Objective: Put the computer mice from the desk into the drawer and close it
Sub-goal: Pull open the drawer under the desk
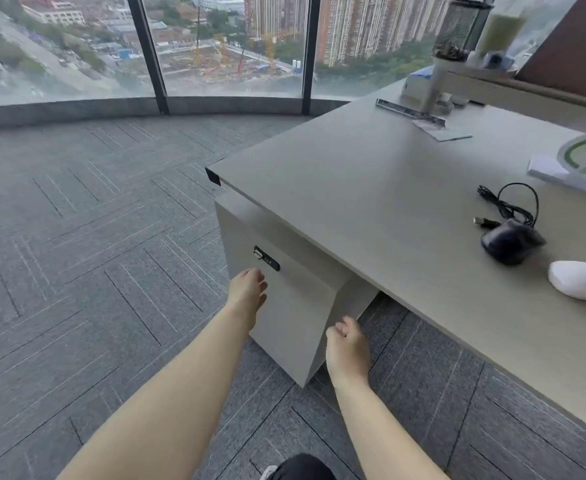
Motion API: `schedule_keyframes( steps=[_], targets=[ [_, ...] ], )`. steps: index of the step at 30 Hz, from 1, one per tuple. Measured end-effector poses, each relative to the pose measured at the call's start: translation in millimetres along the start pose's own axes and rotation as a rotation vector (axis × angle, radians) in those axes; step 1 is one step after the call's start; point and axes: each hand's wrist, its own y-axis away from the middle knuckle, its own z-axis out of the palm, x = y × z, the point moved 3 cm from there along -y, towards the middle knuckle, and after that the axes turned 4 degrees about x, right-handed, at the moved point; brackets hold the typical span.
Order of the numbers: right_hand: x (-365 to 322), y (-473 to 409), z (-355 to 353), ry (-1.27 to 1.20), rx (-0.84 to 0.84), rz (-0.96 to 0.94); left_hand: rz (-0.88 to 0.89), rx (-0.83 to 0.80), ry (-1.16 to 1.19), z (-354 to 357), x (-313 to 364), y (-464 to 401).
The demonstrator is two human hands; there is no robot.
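- two mice sit on the worktop [371, 188] at the right, well apart from both hands: black mouse [511, 241] with its cable [513, 206] coiled behind it and a usb plug lying loose beside it, white mouse [580, 280] just in front, partly cut by the frame edge.
- a dark bit shows at the far right edge beside the white mouse, too little in view to say what it is.
- drawer unit [291, 317] stands under the worktop's near-left corner, fronts look shut, small dark lock panel [266, 259] near the top.
- left hand [247, 289] is at the unit's front just below the lock panel, fingers loosely curled and a little apart, clamped on nothing; can't tell if they touch the front.
- right hand [347, 348] is low at the unit's right side edge, fingers curled in, nothing visibly held (contact unclear from this angle).
- judgement: mice not started yet; the drawer has to be opened first.
- handling, black mouse: light, rigid shell, likely smooth; take it over the hump, thumb and fingers on the flanks. the cable is limp and will trail or snag, so gather coil and plug in the same hand (or the other one).
- handling, white mouse: light, glossy, probably slippery; pinch the sides, not the top. no cord seen on it.
- neither is fragile as such, but set down rather than drop.
- drawer front: stiff panel, no handle visible, so pull from an edge or gap.
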Motion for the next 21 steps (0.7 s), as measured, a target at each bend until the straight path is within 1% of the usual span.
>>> schedule_keyframes(
  steps=[3,5,7,10,14,18,21],
  targets=[
    [-1.4,-14.6,9.3,-0.09,-0.047,-0.031,-0.041,0.034,0.074,15.2,8.6,-20.7],
    [-2.6,-22.9,13.7,-0.125,-0.028,-0.053,-0.061,0.068,0.131,22.8,10.1,-37.4],
    [-0.6,-26.4,17.4,-0.138,0.009,-0.067,-0.047,0.134,0.118,25.1,6.8,-52.0],
    [1.4,-22.4,22.2,-0.126,0.023,-0.088,-0.001,0.191,0.128,24.1,5.2,-65.9],
    [-1.4,-20.6,19.3,-0.113,0.014,-0.097,-0.032,0.202,0.156,22.9,6.6,-73.7],
    [-1.4,-10.6,14.0,-0.011,-0.055,-0.099,-0.031,0.222,0.179,9.6,3.8,-64.1],
    [-0.6,15.1,9.7,0.038,-0.13,-0.107,-0.021,0.271,0.169,-24.8,-3.9,-44.2]
  ],
)
